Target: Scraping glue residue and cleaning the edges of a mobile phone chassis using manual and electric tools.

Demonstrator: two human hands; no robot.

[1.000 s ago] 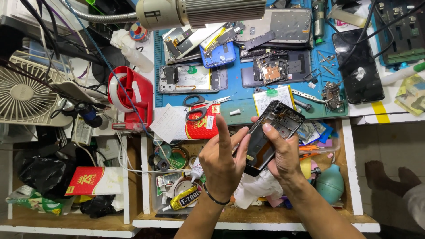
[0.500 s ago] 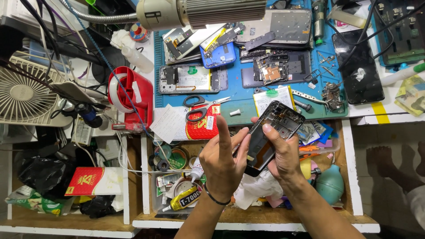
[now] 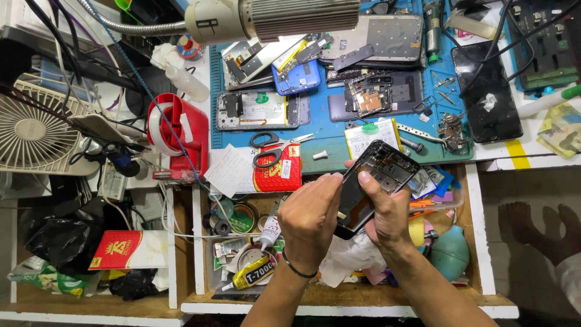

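Nearest to us, our left hand (image 3: 310, 221) curls in with its fingers together, the fingertips pressing on the left edge of the phone frame (image 3: 370, 184). Our right hand (image 3: 387, 215) is clamped on that frame from the other side, thumb lying across its open back. We hold the frame tilted above the open drawer (image 3: 472, 230), its top end reaching toward the blue mat (image 3: 327, 142).

Below our left wrist a yellow-and-black glue tube (image 3: 254, 272) lies in the drawer among round tins and scraps, with crumpled white tissue (image 3: 351, 257) under our hands and a teal rubber blower (image 3: 451, 251) to the right.

Farther out on the bench, black-handled scissors (image 3: 272, 148) rest on a red-and-white packet (image 3: 275, 172), just beside a red tape dispenser (image 3: 178, 133). Beyond these, opened phones and loose boards crowd the mat, a white fan (image 3: 33, 127) stands at far left, and a lamp head (image 3: 272, 18) hangs over the far edge.
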